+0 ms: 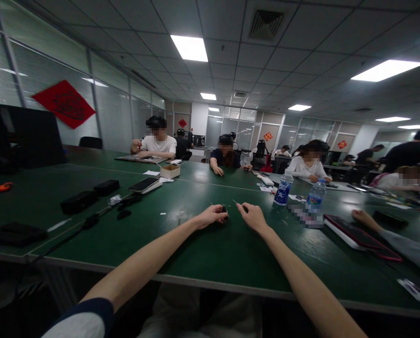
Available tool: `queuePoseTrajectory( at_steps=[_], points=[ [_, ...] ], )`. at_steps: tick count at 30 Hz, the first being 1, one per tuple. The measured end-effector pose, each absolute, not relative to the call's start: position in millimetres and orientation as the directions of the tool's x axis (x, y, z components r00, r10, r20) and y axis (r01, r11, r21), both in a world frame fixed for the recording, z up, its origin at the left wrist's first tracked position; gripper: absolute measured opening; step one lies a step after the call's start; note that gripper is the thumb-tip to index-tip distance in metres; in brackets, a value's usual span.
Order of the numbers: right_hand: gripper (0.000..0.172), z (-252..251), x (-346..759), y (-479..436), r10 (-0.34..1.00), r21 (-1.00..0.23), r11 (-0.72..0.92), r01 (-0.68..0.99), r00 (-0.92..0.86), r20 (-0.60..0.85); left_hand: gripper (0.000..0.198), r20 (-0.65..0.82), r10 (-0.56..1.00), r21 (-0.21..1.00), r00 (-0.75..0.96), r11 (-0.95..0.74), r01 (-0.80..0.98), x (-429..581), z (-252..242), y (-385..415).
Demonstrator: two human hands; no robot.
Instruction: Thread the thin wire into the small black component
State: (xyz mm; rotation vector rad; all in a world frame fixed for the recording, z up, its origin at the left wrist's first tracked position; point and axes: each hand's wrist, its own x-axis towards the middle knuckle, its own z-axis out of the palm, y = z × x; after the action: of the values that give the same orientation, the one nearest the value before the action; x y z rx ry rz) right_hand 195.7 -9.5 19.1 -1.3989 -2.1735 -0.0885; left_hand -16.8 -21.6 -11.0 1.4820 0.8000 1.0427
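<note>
Both my arms reach forward over a dark green table (203,249). My left hand (212,216) rests on the table with fingers curled round a small dark object (224,209) that is too small to name. A hand's width to the right, my right hand (252,217) pinches a thin pointed tool (238,204), its tip aimed left toward the dark object. Several tiny white scraps lie on the table just left of my left hand.
Two water bottles (283,189) stand right of my hands. A co-worker's hand (363,218) lies by a red-edged tablet (358,236) at right. A phone on a white box (144,185), black cases (79,201) and a cable lie left. Several people sit along the far side.
</note>
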Motion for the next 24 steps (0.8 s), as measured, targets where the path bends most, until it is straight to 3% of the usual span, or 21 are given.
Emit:
queuePoseTrajectory(
  at_steps=[9,24],
  points=[
    [0.056,15.9,192.6,-15.7,0.795,-0.084,0.568,0.819,-0.519,0.314,0.033,0.140,0.945,0.970,0.294,-0.072,-0.231,-20.3,-13.1,-14.0],
    [0.055,22.9,190.9,-24.2,0.810,-0.044,0.553,0.832,-0.524,0.262,0.039,0.146,0.951,0.960,0.272,-0.070,-0.271,-20.4,-10.4,-17.9]
  ],
)
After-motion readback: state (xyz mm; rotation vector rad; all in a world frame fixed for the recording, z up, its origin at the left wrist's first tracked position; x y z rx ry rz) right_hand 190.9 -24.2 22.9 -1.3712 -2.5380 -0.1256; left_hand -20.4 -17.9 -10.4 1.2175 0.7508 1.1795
